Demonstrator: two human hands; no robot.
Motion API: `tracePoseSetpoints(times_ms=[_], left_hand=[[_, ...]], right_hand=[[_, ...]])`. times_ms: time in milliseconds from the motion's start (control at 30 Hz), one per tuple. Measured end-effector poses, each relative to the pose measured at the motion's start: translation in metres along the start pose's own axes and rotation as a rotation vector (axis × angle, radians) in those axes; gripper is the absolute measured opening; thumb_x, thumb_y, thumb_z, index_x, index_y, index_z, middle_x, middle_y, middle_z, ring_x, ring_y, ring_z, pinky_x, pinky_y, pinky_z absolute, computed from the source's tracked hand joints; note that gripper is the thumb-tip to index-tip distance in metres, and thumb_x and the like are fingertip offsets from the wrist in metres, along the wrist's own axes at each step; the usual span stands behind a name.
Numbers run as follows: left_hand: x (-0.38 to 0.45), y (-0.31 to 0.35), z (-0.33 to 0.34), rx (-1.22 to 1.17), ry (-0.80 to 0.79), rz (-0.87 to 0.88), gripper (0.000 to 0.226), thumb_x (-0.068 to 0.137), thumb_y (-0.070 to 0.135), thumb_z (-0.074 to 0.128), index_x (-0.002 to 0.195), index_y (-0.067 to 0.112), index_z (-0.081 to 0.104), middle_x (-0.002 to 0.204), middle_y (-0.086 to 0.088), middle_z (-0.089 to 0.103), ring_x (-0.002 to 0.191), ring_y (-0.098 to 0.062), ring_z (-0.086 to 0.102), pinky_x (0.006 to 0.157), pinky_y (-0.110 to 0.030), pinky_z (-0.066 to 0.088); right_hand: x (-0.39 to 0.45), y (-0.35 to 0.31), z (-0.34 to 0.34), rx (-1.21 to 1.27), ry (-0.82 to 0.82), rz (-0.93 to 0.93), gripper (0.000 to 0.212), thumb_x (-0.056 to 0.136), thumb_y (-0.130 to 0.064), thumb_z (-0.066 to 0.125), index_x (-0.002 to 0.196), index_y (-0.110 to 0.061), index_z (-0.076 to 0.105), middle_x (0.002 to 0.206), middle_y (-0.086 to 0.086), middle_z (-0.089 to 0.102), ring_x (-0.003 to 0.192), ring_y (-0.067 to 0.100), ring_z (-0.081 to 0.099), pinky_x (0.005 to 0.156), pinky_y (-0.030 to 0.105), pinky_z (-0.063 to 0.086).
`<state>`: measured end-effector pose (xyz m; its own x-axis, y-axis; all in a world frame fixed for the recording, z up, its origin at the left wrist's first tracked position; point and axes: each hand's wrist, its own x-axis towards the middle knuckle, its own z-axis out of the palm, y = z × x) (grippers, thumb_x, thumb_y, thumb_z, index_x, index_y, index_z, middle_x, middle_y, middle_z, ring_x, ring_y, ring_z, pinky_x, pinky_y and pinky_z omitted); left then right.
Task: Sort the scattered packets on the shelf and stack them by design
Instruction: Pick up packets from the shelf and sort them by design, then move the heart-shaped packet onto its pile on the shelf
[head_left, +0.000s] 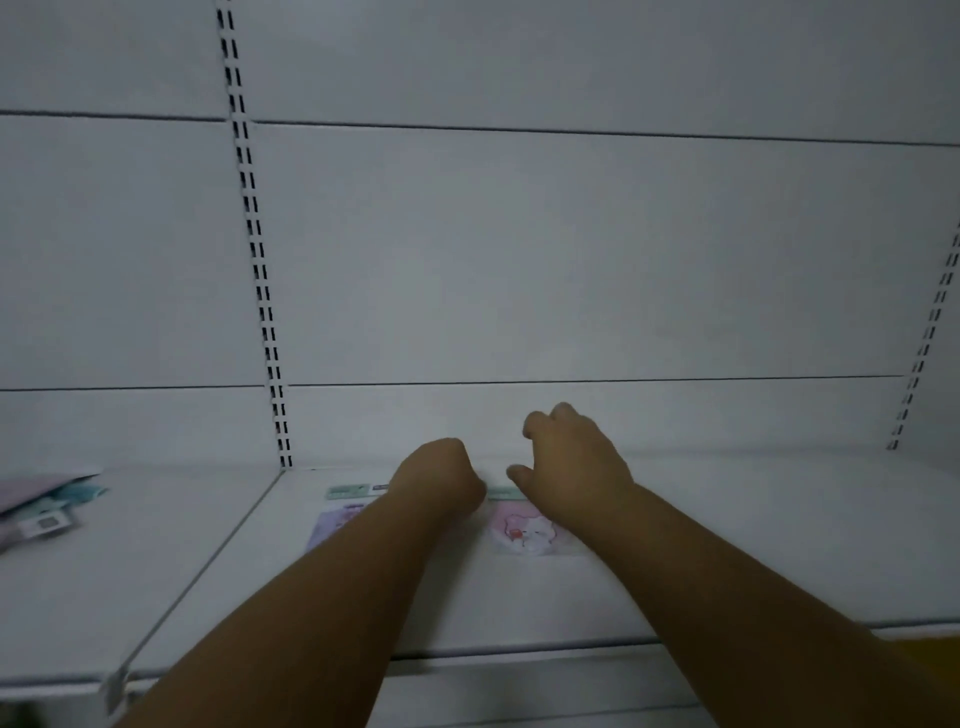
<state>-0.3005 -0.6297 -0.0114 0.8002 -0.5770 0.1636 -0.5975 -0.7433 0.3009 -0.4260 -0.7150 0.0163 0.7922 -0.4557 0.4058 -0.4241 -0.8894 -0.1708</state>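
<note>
Two flat packets lie side by side on the white shelf (727, 545). The purple-design packet (335, 525) has a teal header strip and is partly hidden under my left forearm. The pink-design packet (522, 532) shows between my two arms. My left hand (439, 478) is curled into a fist at the packets' far edge, with its fingers hidden from me. My right hand (571, 462) hovers above the far end of the pink packet, with fingers loosely bent and apart and nothing in it.
A loose pile of purple and teal packets (44, 506) lies on the neighbouring shelf section at the far left. A slotted upright (260, 291) divides the white back panels. The shelf's front edge (519, 649) runs below my forearms.
</note>
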Motion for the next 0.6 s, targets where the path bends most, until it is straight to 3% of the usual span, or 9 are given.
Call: tracePoseSetpoints(times_ms=[100,267,467,600], left_hand=[[-0.021,-0.025,-0.015,0.012,0.073,0.025,0.031,0.09,0.039,0.058,0.111,0.015,0.061,0.109,-0.003,0.067,0.1,-0.021,0.061,0.086,-0.031,0.05],[-0.076,-0.115,-0.062,0.02,0.245,0.028,0.033,0.088,0.047,0.058,0.111,0.023,0.061,0.108,0.001,0.065,0.098,-0.017,0.059,0.087,-0.031,0.052],[-0.161,-0.287,-0.13,0.006,0.377,-0.193,0.028,0.089,0.042,0.06,0.11,0.023,0.064,0.106,0.002,0.069,0.093,-0.014,0.063,0.086,-0.032,0.055],[-0.203,-0.384,-0.162,0.046,0.339,-0.279,0.027,0.089,0.041,0.058,0.11,0.025,0.062,0.107,0.003,0.068,0.095,-0.014,0.062,0.084,-0.029,0.052]], right_hand=[[0.006,-0.042,-0.02,0.014,0.109,-0.142,0.047,0.088,-0.041,0.06,0.127,-0.017,0.051,0.122,0.008,0.052,0.111,0.026,0.051,0.092,0.038,0.047],[0.008,-0.149,-0.042,0.089,0.176,-0.307,0.046,0.09,-0.04,0.059,0.128,-0.016,0.049,0.123,0.009,0.052,0.111,0.026,0.051,0.093,0.04,0.048],[-0.021,-0.33,-0.027,0.19,0.148,-0.494,0.045,0.09,-0.04,0.058,0.127,-0.016,0.048,0.122,0.009,0.051,0.113,0.028,0.048,0.093,0.041,0.048],[-0.038,-0.432,-0.013,0.157,0.126,-0.549,0.044,0.089,-0.041,0.056,0.125,-0.016,0.049,0.121,0.012,0.051,0.109,0.029,0.049,0.089,0.04,0.045]])
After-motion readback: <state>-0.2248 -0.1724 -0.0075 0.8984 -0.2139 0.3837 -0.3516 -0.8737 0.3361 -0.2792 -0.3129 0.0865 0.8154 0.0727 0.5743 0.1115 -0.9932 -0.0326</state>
